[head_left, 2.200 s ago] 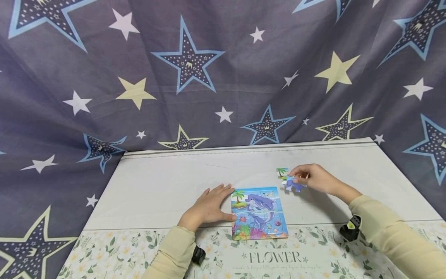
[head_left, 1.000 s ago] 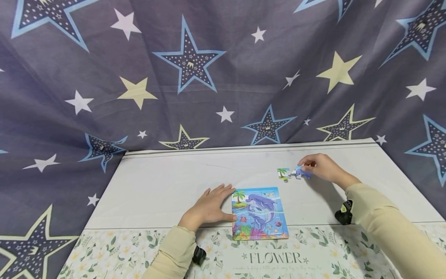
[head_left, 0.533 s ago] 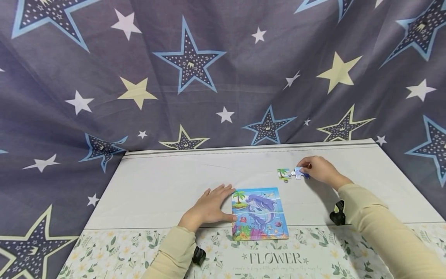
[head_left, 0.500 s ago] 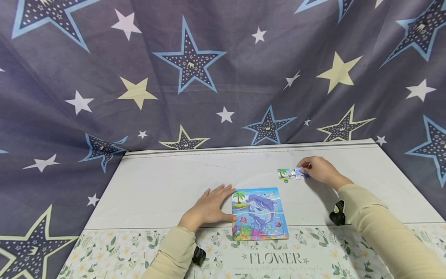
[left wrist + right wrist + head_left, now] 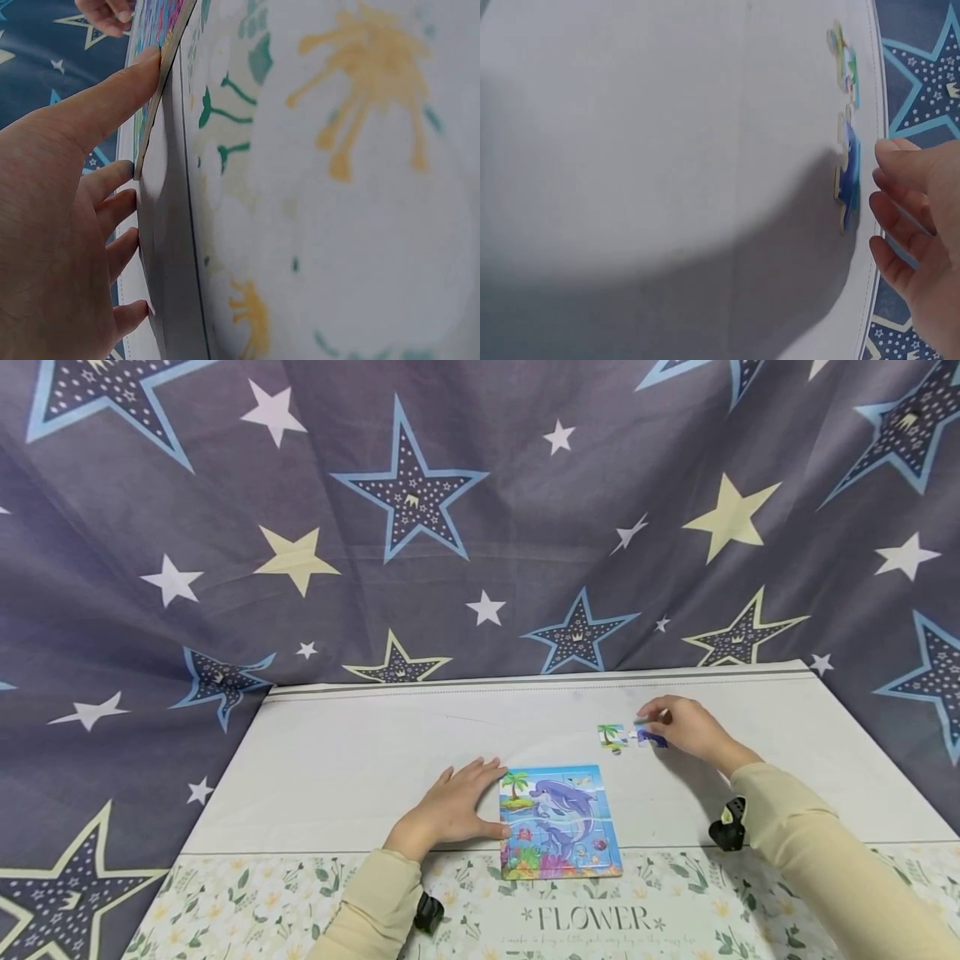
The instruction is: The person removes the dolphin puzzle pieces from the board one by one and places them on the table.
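A dolphin jigsaw board (image 5: pixel 561 822) lies in the middle of the table. My left hand (image 5: pixel 447 806) is spread along its left edge, index fingertip at the top corner and thumb (image 5: pixel 139 79) against the side. Beyond the board to the right, a blue-purple jigsaw piece (image 5: pixel 649 740) lies beside a palm-tree jigsaw piece (image 5: pixel 611 737). Over the blue-purple piece is my right hand (image 5: pixel 690 727), its fingers loosely bent. In the right wrist view a gap shows between those fingertips and the blue-purple piece (image 5: pixel 847 176).
A white table cover (image 5: pixel 360 760) has a floral front band (image 5: pixel 300 893) printed with "FLOWER". Behind the table hangs a dark curtain (image 5: pixel 487 552) with stars. Black wrist bands (image 5: pixel 429 912) sit at both sleeves.
My right hand carried the blue-purple piece away from me and to the right, set it down beside the palm-tree piece, and let it go. My left hand stayed at the board.
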Motion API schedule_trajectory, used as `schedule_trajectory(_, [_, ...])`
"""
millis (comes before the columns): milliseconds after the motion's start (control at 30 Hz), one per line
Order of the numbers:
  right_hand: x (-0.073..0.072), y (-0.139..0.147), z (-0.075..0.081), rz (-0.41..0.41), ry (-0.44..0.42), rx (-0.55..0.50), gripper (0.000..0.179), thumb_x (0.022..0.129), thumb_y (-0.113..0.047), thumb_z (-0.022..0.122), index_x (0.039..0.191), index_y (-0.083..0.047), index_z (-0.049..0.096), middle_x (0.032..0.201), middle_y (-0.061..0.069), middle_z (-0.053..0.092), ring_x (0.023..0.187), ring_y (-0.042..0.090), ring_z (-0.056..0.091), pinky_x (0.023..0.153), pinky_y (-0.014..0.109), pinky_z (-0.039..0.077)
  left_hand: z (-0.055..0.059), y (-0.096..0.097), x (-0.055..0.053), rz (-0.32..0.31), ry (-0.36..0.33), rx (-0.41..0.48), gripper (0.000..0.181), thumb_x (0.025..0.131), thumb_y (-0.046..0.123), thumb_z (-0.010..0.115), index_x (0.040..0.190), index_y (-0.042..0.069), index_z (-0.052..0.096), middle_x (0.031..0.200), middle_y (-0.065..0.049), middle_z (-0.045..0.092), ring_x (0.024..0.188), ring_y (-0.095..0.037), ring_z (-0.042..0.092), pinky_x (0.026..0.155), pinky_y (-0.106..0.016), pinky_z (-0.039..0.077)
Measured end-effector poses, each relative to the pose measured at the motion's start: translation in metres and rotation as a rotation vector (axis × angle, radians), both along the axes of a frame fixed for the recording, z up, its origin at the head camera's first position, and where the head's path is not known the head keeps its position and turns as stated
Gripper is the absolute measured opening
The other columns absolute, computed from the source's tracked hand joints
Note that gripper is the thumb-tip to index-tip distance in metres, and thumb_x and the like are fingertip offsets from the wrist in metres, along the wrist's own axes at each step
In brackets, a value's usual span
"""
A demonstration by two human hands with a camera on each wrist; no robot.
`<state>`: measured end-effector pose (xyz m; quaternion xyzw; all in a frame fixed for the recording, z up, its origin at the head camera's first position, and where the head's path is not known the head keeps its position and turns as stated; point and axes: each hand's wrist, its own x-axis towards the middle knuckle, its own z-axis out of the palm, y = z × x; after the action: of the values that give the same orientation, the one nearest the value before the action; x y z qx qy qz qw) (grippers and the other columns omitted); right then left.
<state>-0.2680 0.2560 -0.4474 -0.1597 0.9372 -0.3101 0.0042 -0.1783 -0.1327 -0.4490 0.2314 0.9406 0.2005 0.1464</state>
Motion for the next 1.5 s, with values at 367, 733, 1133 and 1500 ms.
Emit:
schedule_trajectory(367, [0.015,-0.020,-0.001,0.063,-0.016,-0.105,0.017,0.091,-0.004,0.069,0.108,0.000,0.071,0.090,0.006,0.067,0.076,0.018,0.059,0.063,0.029,0.050,0.000,0.000,-0.001,-0.002,-0.001,0.010,0.094,0.079,0.056,0.076,0.155,0.017,0.036,0.161,-0.002,0.028,0.150,-0.026,0.019,0.119,-0.058,0.010])
schedule_trajectory(733, [0.038,-0.047,0.001,0.134,-0.020,-0.175,0.016,0.089,-0.001,0.071,0.104,0.001,0.071,0.092,0.006,0.068,0.079,0.018,0.060,0.063,0.028,0.052,0.000,0.001,0.000,0.011,-0.007,0.025,0.094,0.078,0.053,0.079,0.154,0.016,0.037,0.161,-0.003,0.029,0.149,-0.027,0.020,0.119,-0.059,0.010])
schedule_trajectory(1133, [0.063,-0.073,-0.006,0.214,-0.051,-0.220,0.020,0.086,-0.002,0.075,0.106,-0.003,0.070,0.097,0.007,0.068,0.080,0.015,0.059,0.063,0.026,0.053,0.003,0.002,0.001,0.032,-0.031,0.045,0.096,0.075,0.049,0.083,0.153,0.015,0.039,0.160,-0.005,0.030,0.149,-0.028,0.020,0.119,-0.059,0.010])
schedule_trajectory(1500, [0.072,-0.086,-0.005,0.264,-0.013,-0.054,0.034,0.081,-0.012,0.082,0.111,-0.007,0.069,0.102,0.002,0.061,0.079,0.013,0.052,0.067,0.028,0.048,0.003,0.002,0.002,0.022,-0.021,0.051,0.096,0.075,0.048,0.083,0.153,0.013,0.038,0.161,-0.007,0.029,0.149,-0.029,0.020,0.119,-0.059,0.009])
